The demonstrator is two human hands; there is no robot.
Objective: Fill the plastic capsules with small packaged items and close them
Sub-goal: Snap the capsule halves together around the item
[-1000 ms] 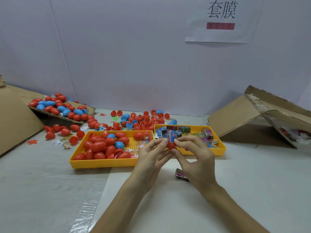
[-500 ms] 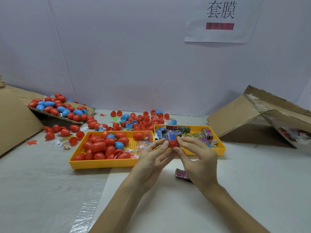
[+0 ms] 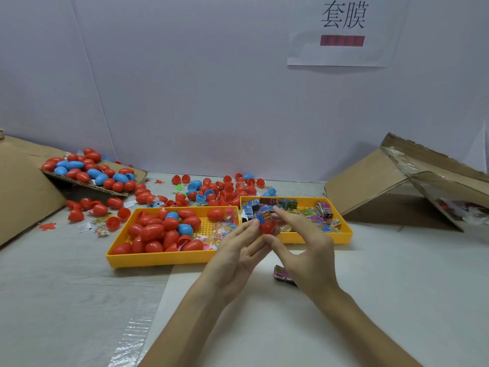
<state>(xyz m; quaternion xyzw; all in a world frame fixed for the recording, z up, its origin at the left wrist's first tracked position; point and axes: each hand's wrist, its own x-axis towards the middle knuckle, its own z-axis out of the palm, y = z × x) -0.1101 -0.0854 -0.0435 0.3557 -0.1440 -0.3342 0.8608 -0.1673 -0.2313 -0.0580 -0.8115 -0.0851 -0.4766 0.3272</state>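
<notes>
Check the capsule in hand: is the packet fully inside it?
No, the blue packet sticks up out of the red capsule half.

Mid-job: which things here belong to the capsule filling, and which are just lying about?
In the job: red capsule, blue packet, left hand, right hand, packet tray, capsule tray.
Lying about: cardboard box, wall sign, cardboard sheet.
</notes>
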